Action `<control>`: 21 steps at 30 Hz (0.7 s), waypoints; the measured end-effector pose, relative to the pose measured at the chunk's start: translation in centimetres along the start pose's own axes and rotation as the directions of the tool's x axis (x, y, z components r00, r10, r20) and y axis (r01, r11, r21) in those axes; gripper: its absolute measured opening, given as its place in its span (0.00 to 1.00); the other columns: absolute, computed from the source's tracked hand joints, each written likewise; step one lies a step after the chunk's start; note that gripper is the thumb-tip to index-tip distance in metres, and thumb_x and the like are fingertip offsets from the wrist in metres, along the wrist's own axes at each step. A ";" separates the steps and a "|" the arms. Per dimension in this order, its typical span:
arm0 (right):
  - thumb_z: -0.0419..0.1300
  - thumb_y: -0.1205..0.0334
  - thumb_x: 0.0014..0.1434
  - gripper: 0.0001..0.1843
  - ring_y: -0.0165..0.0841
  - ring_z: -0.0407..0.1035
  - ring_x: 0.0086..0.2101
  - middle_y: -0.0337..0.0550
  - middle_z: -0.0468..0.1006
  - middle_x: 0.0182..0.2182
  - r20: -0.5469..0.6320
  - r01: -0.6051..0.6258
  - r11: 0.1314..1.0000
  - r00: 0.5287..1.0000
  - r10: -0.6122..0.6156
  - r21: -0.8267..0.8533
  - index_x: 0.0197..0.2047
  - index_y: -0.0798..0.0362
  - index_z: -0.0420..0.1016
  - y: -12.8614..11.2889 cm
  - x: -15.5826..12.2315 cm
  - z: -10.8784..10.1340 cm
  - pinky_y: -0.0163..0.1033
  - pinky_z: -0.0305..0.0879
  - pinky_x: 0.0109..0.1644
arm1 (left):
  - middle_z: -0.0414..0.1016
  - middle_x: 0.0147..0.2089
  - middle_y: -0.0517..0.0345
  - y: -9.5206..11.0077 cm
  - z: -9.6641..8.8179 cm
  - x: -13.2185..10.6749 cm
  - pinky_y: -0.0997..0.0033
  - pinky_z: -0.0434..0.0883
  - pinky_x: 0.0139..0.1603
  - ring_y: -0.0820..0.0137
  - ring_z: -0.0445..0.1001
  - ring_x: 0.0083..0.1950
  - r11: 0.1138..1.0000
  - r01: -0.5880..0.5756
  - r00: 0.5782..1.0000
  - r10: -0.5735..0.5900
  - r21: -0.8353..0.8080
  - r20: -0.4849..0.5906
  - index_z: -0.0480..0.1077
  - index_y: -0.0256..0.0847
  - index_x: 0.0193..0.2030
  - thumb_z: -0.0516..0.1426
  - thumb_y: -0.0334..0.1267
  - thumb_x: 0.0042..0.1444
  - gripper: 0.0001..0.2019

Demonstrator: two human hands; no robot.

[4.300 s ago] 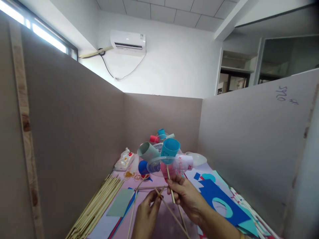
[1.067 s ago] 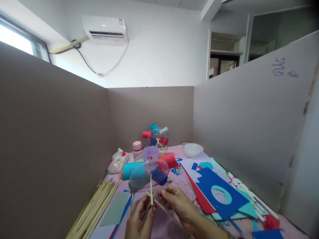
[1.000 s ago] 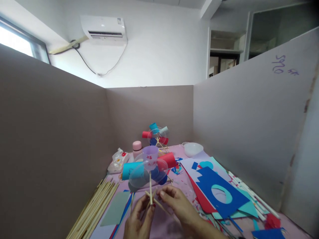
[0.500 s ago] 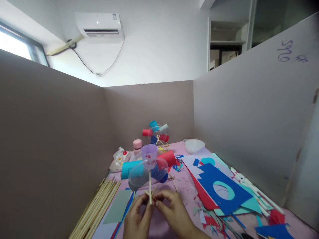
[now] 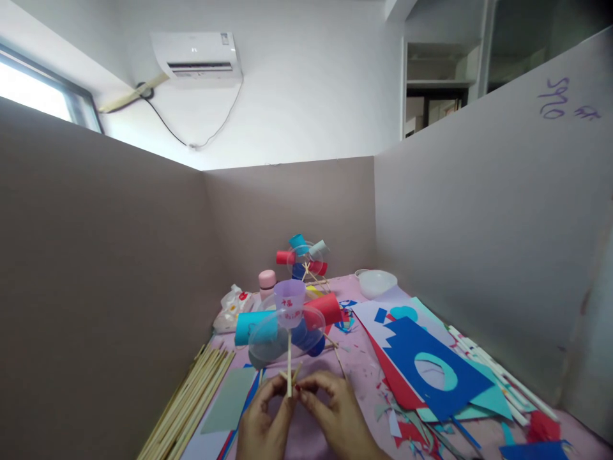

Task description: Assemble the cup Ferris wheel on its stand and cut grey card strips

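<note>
A wheel of clear plastic discs [image 5: 265,340] stands before me, with a purple cup [image 5: 290,295], a light blue paper tube [image 5: 253,328], a red tube [image 5: 324,310] and dark blue and grey ones around it. From it a wooden stick [image 5: 289,361] points towards me, and thinner sticks cross near its front end. My left hand [image 5: 265,418] has its fingers closed around that end. Beside it, my right hand [image 5: 335,412] pinches at the crossing, its fingertips almost meeting the left ones. What lies between the right fingertips is hidden.
Bundled wooden sticks [image 5: 191,399] and a grey-green paper sheet [image 5: 230,399] lie left. On the right are a cut blue sheet [image 5: 433,358], paper scraps and white rods [image 5: 510,377]. Farther back stand a similar wheel [image 5: 305,259], a pink bottle [image 5: 267,281] and a white bowl [image 5: 377,283].
The camera view has shifted slightly, so everything sits a little lower and to the right. Both hands keep nearly the same grip at the stick's front end.
</note>
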State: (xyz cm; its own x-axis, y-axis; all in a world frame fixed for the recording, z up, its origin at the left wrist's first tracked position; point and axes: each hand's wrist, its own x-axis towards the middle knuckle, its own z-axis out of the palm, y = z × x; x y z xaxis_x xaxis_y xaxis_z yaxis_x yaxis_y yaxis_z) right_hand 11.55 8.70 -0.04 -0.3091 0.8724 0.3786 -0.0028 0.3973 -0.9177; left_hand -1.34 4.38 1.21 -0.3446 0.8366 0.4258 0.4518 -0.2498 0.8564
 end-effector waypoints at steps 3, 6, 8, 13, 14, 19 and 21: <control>0.61 0.62 0.52 0.05 0.40 0.70 0.37 0.44 0.80 0.32 0.013 -0.005 1.000 1.000 0.004 0.021 0.31 0.49 0.79 -0.2 0.0 0.0 0.41 0.62 0.41 | 0.80 0.37 0.53 -0.1 -0.1 0.1 0.68 0.72 0.43 0.62 0.76 0.40 0.999 0.023 0.999 -0.024 0.032 0.029 0.75 0.39 0.36 0.59 0.46 0.46 0.14; 0.61 0.63 0.52 0.05 0.40 0.71 0.38 0.44 0.81 0.32 -0.004 -0.010 0.999 1.000 0.010 0.035 0.31 0.49 0.79 -0.3 0.1 0.0 0.42 0.61 0.43 | 0.80 0.35 0.53 0.0 -0.1 0.1 0.68 0.71 0.42 0.62 0.76 0.40 0.997 0.029 0.998 -0.033 0.068 0.060 0.76 0.40 0.35 0.59 0.46 0.48 0.13; 0.62 0.63 0.52 0.04 0.41 0.71 0.38 0.44 0.80 0.32 -0.010 -0.008 0.999 1.000 0.009 0.033 0.31 0.49 0.79 -0.2 0.0 0.0 0.42 0.61 0.43 | 0.79 0.34 0.54 0.0 -0.1 0.1 0.69 0.71 0.42 0.62 0.76 0.39 0.998 0.016 0.999 -0.018 0.064 0.042 0.76 0.40 0.35 0.58 0.46 0.48 0.13; 0.60 0.63 0.52 0.05 0.41 0.71 0.36 0.45 0.80 0.31 -0.022 0.042 0.999 0.999 -0.041 0.012 0.31 0.51 0.79 -0.1 -0.1 0.2 0.42 0.62 0.41 | 0.79 0.34 0.54 0.0 0.0 0.2 0.70 0.69 0.43 0.63 0.75 0.40 0.999 0.036 0.998 -0.038 0.037 0.059 0.75 0.39 0.35 0.57 0.46 0.49 0.13; 0.60 0.62 0.53 0.06 0.41 0.71 0.35 0.45 0.80 0.30 -0.030 0.051 0.999 0.998 -0.051 0.008 0.31 0.52 0.79 0.0 -0.1 0.2 0.42 0.63 0.40 | 0.79 0.34 0.54 0.1 0.0 0.2 0.70 0.69 0.43 0.62 0.75 0.41 0.998 0.040 0.997 -0.043 0.038 0.069 0.75 0.39 0.35 0.57 0.46 0.49 0.13; 0.60 0.61 0.53 0.06 0.41 0.71 0.35 0.44 0.80 0.30 -0.033 0.068 0.998 0.997 -0.068 -0.002 0.30 0.51 0.78 0.2 -0.2 0.3 0.42 0.63 0.40 | 0.79 0.33 0.55 0.3 -0.1 0.3 0.70 0.70 0.42 0.62 0.75 0.39 0.998 0.063 0.997 -0.064 0.014 0.049 0.75 0.39 0.34 0.59 0.46 0.46 0.13; 0.60 0.62 0.52 0.05 0.41 0.70 0.35 0.43 0.80 0.29 -0.035 0.067 0.998 0.997 -0.067 -0.015 0.30 0.51 0.78 0.4 -0.2 0.3 0.42 0.63 0.40 | 0.79 0.34 0.55 0.3 -0.2 0.3 0.70 0.69 0.42 0.62 0.75 0.39 0.997 0.071 0.996 -0.071 0.003 0.054 0.75 0.39 0.34 0.59 0.45 0.47 0.13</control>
State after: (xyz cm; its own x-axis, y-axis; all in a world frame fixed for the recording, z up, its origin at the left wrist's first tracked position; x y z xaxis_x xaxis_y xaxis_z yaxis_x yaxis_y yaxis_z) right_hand 11.29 8.57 -0.53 -0.2750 0.8532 0.4433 -0.0092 0.4587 -0.8885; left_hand -1.41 4.43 1.67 -0.3312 0.8773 0.3473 0.4284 -0.1882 0.8838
